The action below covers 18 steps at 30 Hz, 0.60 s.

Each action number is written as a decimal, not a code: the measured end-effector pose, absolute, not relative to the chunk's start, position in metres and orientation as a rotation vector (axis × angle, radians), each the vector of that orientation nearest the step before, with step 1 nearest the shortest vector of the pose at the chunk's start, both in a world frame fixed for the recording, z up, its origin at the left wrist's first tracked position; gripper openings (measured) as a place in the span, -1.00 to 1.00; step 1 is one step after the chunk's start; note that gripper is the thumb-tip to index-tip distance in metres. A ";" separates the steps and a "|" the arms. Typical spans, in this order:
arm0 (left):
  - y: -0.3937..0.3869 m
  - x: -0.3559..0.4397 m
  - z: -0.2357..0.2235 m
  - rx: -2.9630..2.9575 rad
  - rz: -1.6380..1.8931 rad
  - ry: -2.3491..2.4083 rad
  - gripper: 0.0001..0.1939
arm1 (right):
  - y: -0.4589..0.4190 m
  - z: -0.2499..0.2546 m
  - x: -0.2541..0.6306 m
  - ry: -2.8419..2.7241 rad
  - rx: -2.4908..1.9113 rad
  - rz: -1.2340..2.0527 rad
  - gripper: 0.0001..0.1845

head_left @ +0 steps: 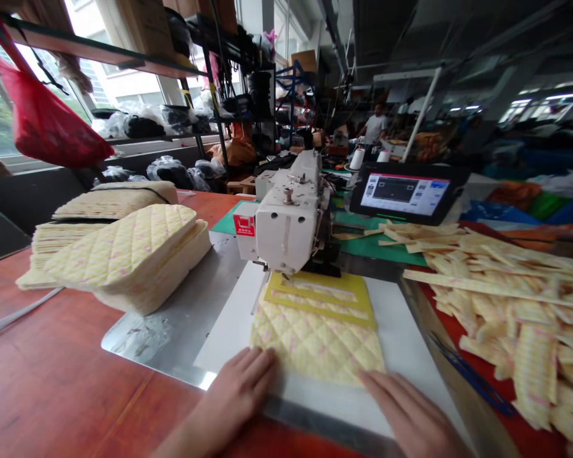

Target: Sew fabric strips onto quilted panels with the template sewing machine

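Note:
A pale yellow quilted fabric piece (pixel 318 353) with pink marks lies flat on the white plate (pixel 229 327) in front of me. A yellow slotted template (pixel 325 313) covers its far end, beneath the head of the sewing machine (pixel 286 232). At the near left edge of the fabric, my left hand (pixel 241 391) rests with its fingers stretched out. My right hand (pixel 405 407) lies by the near right corner, fingers extended and slightly blurred, their tips at the fabric edge. Neither hand grips anything.
Stacks of quilted pieces (pixel 148 261) stand at the left. Many cut fabric strips (pixel 506 292) are heaped at the right, beside blue-handled snips (pixel 477 375). A lit control screen (pixel 405 194) stands behind. A red bag (pixel 52 121) hangs upper left; a person (pixel 375 127) is far back.

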<state>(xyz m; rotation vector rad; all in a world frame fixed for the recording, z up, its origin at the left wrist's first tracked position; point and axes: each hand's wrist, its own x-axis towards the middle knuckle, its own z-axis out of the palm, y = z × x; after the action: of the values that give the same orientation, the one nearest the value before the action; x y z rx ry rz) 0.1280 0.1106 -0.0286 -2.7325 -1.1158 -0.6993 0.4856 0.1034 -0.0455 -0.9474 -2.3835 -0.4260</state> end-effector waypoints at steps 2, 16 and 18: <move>0.143 0.143 -0.026 -2.711 -0.693 -1.223 -0.75 | 0.125 -0.048 0.486 -2.345 -0.999 -0.467 -0.43; 0.167 0.149 -0.032 -2.806 -0.754 -1.488 -0.67 | 0.154 -0.065 0.486 -2.340 -1.117 -0.329 -0.53; 0.164 0.149 -0.028 -2.815 -0.674 -1.501 -0.67 | 0.154 -0.069 0.488 -2.329 -1.101 -0.322 -0.55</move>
<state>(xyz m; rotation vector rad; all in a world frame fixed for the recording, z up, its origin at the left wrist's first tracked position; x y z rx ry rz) 0.1487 0.1642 -0.0277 -2.8149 -1.5012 -0.6736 0.4878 0.1544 -0.0689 -1.1006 -2.3288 -0.3217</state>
